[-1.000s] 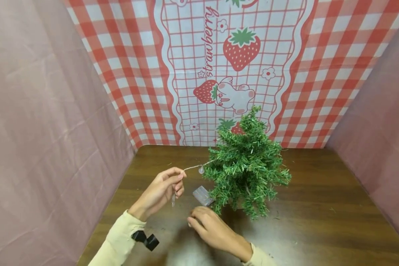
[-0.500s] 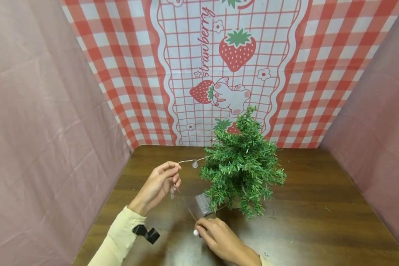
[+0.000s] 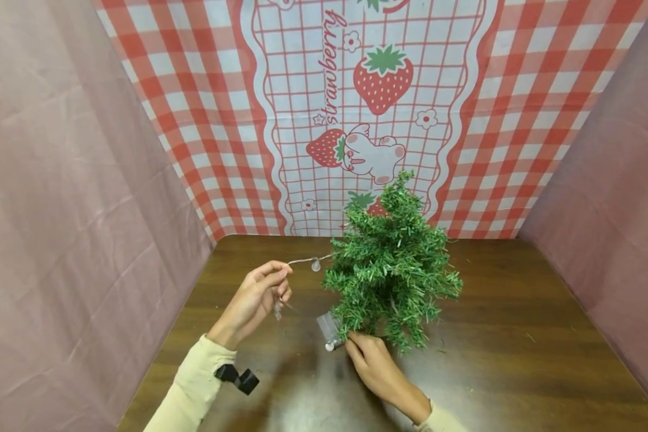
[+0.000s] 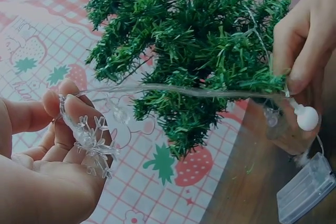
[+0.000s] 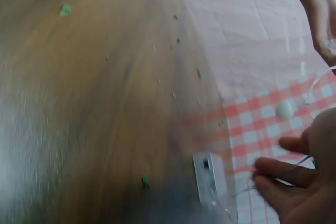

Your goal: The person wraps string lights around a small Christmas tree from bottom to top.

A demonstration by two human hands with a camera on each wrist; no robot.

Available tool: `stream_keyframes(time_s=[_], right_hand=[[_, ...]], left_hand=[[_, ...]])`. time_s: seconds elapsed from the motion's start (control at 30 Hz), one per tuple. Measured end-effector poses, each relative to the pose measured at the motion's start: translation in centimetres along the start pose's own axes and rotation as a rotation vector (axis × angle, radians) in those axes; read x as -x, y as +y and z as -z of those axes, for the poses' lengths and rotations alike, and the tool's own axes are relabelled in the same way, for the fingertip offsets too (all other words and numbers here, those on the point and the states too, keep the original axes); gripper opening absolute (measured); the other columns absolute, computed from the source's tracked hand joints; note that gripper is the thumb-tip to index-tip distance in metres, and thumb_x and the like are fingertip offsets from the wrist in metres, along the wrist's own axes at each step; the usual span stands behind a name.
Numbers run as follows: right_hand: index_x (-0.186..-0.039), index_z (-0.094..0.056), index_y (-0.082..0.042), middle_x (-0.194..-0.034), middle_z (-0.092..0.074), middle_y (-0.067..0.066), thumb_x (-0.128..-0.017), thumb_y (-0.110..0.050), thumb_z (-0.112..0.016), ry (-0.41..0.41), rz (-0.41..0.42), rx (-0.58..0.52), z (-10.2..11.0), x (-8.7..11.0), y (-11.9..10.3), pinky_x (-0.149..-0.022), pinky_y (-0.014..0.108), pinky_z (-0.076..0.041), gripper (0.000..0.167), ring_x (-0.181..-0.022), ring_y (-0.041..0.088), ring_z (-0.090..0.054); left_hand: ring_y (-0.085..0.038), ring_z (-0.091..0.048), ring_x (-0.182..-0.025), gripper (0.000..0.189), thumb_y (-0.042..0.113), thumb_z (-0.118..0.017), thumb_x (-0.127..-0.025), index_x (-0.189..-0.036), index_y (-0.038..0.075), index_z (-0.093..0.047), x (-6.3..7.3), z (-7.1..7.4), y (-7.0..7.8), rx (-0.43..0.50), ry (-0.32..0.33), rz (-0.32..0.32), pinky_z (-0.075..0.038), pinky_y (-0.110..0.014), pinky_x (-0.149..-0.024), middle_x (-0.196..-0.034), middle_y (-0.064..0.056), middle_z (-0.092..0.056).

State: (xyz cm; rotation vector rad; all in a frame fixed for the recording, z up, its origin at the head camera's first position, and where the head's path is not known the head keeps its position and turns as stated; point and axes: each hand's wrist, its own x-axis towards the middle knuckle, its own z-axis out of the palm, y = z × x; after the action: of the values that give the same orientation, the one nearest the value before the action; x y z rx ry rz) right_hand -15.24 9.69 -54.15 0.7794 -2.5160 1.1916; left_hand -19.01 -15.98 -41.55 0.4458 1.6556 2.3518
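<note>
A small artificial Christmas tree (image 3: 396, 264) stands on the table. My left hand (image 3: 255, 305), left of the tree, pinches the clear wire of a string of lights (image 4: 178, 90) between thumb and fingertips. A clear snowflake pendant (image 4: 94, 144) hangs against its curled fingers. From there one strand runs to the tree's left branches, with a clear round bulb (image 3: 315, 264) on it. At the lower front branches my right hand (image 3: 377, 367) pinches another stretch of the wire. Just beside its fingertips dangles a white ball (image 4: 307, 118).
A transparent battery box (image 3: 328, 329) lies on the brown wooden table (image 3: 518, 324) at the tree's lower left, close to my right hand. Green needle bits are scattered about. A checked strawberry cloth (image 3: 205, 120) hangs behind, with pink cloth (image 3: 86, 210) at the sides.
My right hand first drew back toward the front with the wire and white ball, then moved forward to the tree's lower branches. The left hand rose slightly and kept its pinch.
</note>
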Motion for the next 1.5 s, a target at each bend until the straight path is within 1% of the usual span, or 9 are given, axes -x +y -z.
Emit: stream_keyframes(time_s=[0.07, 0.17, 0.3, 0.47, 0.77, 1.0, 1.13, 1.4, 1.5], right_hand=[[-0.100, -0.072, -0.019, -0.082, -0.066, -0.008, -0.101, -0.010, -0.057, 0.019, 0.038, -0.048, -0.6, 0.0, -0.3, -0.062, 0.022, -0.049, 0.017, -0.073, 0.000, -0.057], [-0.126, -0.068, -0.020, -0.114, -0.071, -0.004, -0.103, -0.014, -0.056, 0.049, 0.101, -0.090, -1.0, 0.1, -1.1, -0.079, 0.029, -0.056, 0.027, -0.098, 0.007, -0.065], [-0.130, -0.066, -0.021, -0.128, -0.066, -0.003, -0.104, -0.016, -0.053, 0.079, 0.163, -0.100, -0.8, 0.1, -2.3, -0.093, 0.038, -0.054, 0.029, -0.116, 0.017, -0.063], [-0.127, -0.066, -0.015, -0.127, -0.067, 0.003, -0.103, -0.008, -0.052, 0.086, 0.261, -0.129, 0.2, 0.7, -3.9, -0.104, 0.042, -0.047, 0.029, -0.123, 0.028, -0.060], [-0.120, -0.066, -0.013, -0.119, -0.068, 0.005, -0.091, 0.010, -0.059, 0.123, 0.414, -0.172, 3.6, 2.1, -5.9, -0.104, 0.025, -0.044, 0.037, -0.113, 0.027, -0.063], [-0.111, -0.062, -0.014, -0.114, -0.066, -0.001, -0.091, 0.009, -0.060, 0.109, 0.333, -0.212, 5.3, 3.2, -6.5, -0.093, 0.018, -0.048, 0.031, -0.105, 0.016, -0.065], [-0.102, -0.060, -0.014, -0.106, -0.065, -0.003, -0.088, 0.011, -0.063, 0.130, 0.345, -0.201, 6.1, 3.5, -6.4, -0.087, 0.019, -0.050, 0.029, -0.097, 0.013, -0.065], [-0.113, -0.061, -0.021, -0.103, -0.063, -0.012, -0.091, -0.001, -0.069, 0.080, 0.249, -0.126, 7.6, 4.4, -6.8, -0.078, 0.020, -0.051, 0.031, -0.090, 0.004, -0.061], [-0.118, -0.060, -0.021, -0.104, -0.063, -0.016, -0.091, -0.004, -0.070, 0.052, 0.211, -0.110, 7.8, 4.8, -7.3, -0.078, 0.026, -0.054, 0.033, -0.092, 0.004, -0.063]], left_hand=[[-0.013, -0.053, -0.065, 0.011, 0.012, -0.049, -0.104, -0.106, 0.010, -0.059, -0.1, -0.2, -0.2, 0.001, -0.010, 0.008, -0.045, -0.021, -0.058, -0.073, 0.000, -0.049], [-0.013, -0.052, -0.066, 0.011, 0.010, -0.049, -0.104, -0.106, 0.008, -0.059, -0.3, -0.6, -0.4, -0.008, -0.021, 0.012, -0.046, -0.023, -0.061, -0.074, 0.000, -0.049], [-0.013, -0.049, -0.066, 0.011, 0.009, -0.048, -0.104, -0.106, 0.006, -0.059, -0.3, -0.8, -0.5, -0.033, 0.000, 0.004, -0.045, -0.023, -0.062, -0.075, -0.002, -0.047], [-0.013, -0.048, -0.066, 0.011, 0.009, -0.048, -0.104, -0.107, 0.005, -0.058, 0.1, -0.4, -0.3, -0.042, 0.017, 0.016, -0.045, -0.022, -0.063, -0.075, -0.001, -0.047], [-0.012, -0.052, -0.065, 0.016, 0.014, -0.050, -0.104, -0.113, 0.002, -0.056, 0.2, 0.3, -0.2, -0.050, -0.004, 0.015, -0.045, -0.020, -0.059, -0.073, 0.000, -0.049], [-0.011, -0.049, -0.062, 0.012, 0.009, -0.051, -0.103, -0.108, 0.005, -0.061, 0.1, 0.2, -0.4, -0.025, 0.128, -0.030, -0.043, -0.019, -0.056, -0.072, 0.001, -0.048], [-0.011, -0.047, -0.062, 0.012, 0.011, -0.053, -0.103, -0.107, 0.005, -0.062, 0.1, 0.3, -0.4, -0.031, 0.158, -0.042, -0.042, -0.019, -0.055, -0.072, 0.001, -0.048], [-0.012, -0.048, -0.060, 0.014, 0.014, -0.054, -0.103, -0.107, 0.004, -0.061, 0.0, 0.9, -0.4, -0.053, 0.182, -0.061, -0.042, -0.019, -0.053, -0.071, 0.001, -0.048], [-0.012, -0.050, -0.060, 0.016, 0.014, -0.055, -0.103, -0.109, 0.000, -0.060, -0.4, 1.1, -0.1, -0.047, 0.194, -0.076, -0.042, -0.019, -0.052, -0.070, 0.000, -0.050]])
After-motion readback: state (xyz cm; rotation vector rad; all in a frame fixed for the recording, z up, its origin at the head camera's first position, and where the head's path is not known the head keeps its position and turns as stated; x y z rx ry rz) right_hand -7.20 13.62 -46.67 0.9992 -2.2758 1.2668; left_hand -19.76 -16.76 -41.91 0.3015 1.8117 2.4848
